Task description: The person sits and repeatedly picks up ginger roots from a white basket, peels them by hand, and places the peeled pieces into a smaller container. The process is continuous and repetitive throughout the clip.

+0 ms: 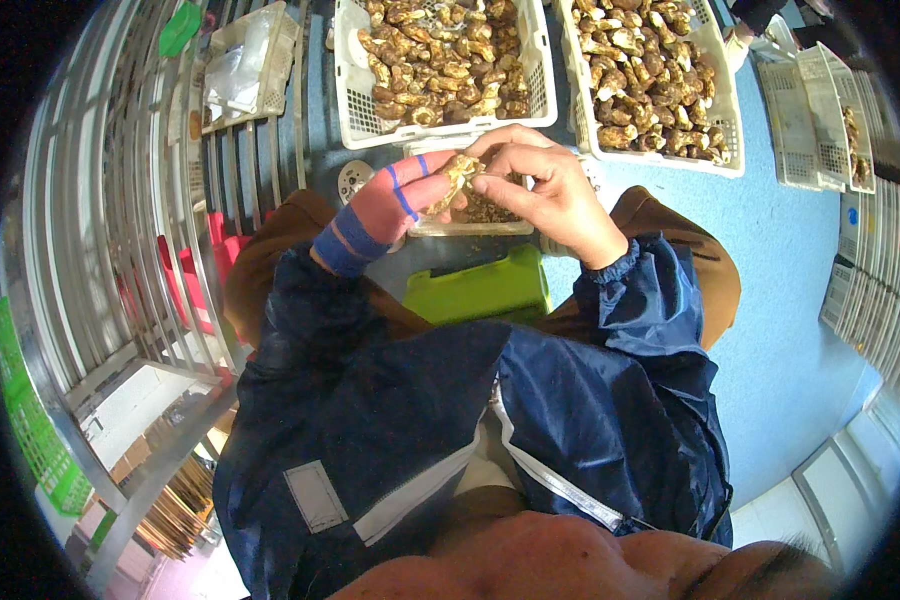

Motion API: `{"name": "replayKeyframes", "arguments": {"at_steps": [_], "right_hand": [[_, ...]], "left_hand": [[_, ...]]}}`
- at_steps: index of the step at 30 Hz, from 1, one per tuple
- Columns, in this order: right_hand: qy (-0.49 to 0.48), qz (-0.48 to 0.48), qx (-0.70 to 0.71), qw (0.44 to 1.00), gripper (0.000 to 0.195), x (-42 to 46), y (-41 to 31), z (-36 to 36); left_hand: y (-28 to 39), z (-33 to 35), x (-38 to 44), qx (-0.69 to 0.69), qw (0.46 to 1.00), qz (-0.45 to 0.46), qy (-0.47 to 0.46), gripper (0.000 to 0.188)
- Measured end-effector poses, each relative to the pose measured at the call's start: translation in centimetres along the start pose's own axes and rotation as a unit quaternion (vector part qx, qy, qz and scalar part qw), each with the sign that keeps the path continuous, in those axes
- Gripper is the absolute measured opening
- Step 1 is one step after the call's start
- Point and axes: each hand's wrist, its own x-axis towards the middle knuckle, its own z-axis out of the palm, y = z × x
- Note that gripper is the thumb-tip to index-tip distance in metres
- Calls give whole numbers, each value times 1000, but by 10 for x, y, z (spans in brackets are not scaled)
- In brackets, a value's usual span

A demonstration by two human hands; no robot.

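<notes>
My left hand, in a pink glove with blue bands at the fingers and wrist, holds a pale brown mushroom between its fingers. My bare right hand has its thumb and bent index finger at the mushroom's right side; whether a small tool is in it, I cannot tell. Both hands are over a small clear-walled container with brown crumbs inside. Beyond them, a white plastic crate holds many brown and cream mushrooms, and another white crate at the right holds more.
A lime-green plastic stool or tub lies between my knees. Metal racks line the left, with a plastic tray of bags and a red plastic object. More white crates stand at the right, near part of another person.
</notes>
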Motion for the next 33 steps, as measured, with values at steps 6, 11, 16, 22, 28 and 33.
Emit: {"name": "replayKeyframes", "arguments": {"at_steps": [6,11,16,22,28,33], "right_hand": [[21,27,-32,999,13,-1,0,4],[2,109,61,992,11,0,2,-1],[-12,135,24,990,13,1,5,0],[11,-30,-62,998,14,-1,10,10],[11,168,76,983,12,-3,16,2],[-6,5,-77,997,12,-2,8,12]], "left_hand": [[6,6,-3,109,992,55,29,47],[6,6,-1,130,988,82,26,46],[0,8,-3,162,979,120,41,42],[5,8,2,347,909,215,87,41],[9,14,2,312,919,223,95,47],[4,14,4,381,881,244,136,53]]}}
